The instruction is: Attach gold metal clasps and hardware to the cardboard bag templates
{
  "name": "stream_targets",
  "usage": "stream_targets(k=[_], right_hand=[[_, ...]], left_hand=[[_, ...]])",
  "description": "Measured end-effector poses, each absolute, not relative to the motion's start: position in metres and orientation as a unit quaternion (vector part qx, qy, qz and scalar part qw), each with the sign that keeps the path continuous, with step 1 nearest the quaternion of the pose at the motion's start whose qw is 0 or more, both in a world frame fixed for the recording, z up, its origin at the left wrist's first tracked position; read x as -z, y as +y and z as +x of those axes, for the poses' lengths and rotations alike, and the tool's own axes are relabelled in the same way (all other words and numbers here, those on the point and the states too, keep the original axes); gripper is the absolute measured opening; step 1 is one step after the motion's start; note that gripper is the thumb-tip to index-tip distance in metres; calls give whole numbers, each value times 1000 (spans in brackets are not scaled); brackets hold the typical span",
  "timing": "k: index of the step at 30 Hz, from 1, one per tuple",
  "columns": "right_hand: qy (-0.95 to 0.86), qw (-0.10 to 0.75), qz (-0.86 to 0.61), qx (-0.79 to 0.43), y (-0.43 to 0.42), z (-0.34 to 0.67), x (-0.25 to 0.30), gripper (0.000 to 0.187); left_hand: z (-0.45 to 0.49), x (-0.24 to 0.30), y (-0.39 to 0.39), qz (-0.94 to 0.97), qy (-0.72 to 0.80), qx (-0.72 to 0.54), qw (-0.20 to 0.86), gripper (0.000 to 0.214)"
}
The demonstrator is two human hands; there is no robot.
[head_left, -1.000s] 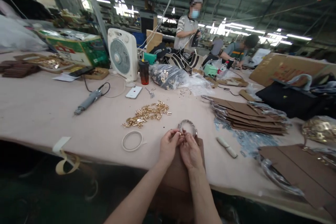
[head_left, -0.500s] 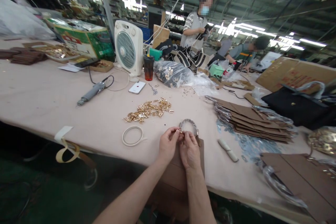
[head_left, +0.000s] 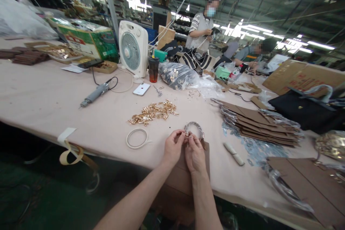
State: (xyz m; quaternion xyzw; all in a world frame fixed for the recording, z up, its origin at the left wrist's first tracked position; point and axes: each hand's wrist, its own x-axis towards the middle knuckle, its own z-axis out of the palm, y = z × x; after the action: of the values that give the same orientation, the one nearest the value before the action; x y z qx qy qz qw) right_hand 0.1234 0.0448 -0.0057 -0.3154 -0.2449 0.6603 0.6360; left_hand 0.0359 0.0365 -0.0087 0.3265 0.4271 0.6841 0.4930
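At the table's front edge, my left hand [head_left: 173, 148] and my right hand [head_left: 195, 153] meet fingertip to fingertip. Both are closed in a pinch at the left end of a curved bag handle [head_left: 198, 125] wrapped in clear plastic. A small glint of metal shows between the fingertips; its shape is mostly hidden. The handle's other end has a gold fitting [head_left: 202, 135] by a brown tab. Under my hands lies a brown bag [head_left: 179, 176], hanging over the edge. Beyond them is a pile of gold buckles [head_left: 153, 112].
A roll of tape [head_left: 136, 138] lies left of my hands. Farther off are an electric screwdriver [head_left: 95, 94], a phone [head_left: 141, 89], a fan [head_left: 132, 50] and a cup [head_left: 153, 69]. Stacked brown bag pieces [head_left: 258, 122] lie right. Two people work beyond the table.
The view has shifted very slightly. My hands stay pinched at the same end of the handle, with only a small shift of the fingers.
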Motion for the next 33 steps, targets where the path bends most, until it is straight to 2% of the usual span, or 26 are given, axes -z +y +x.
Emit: stream_targets(k=[20, 28, 31, 33], right_hand=[[-271, 622, -334, -654, 44, 124, 8, 21], [-294, 579, -315, -692, 41, 127, -4, 31], [-309, 599, -324, -664, 40, 126, -5, 27], [-344, 626, -358, -601, 39, 128, -7, 28]], left_hand=[[32, 1, 32, 377, 458, -669, 448, 28], [27, -3, 28, 418, 472, -646, 430, 29], [26, 0, 31, 389, 458, -652, 463, 34], [26, 3, 34, 349, 443, -662, 494, 41]])
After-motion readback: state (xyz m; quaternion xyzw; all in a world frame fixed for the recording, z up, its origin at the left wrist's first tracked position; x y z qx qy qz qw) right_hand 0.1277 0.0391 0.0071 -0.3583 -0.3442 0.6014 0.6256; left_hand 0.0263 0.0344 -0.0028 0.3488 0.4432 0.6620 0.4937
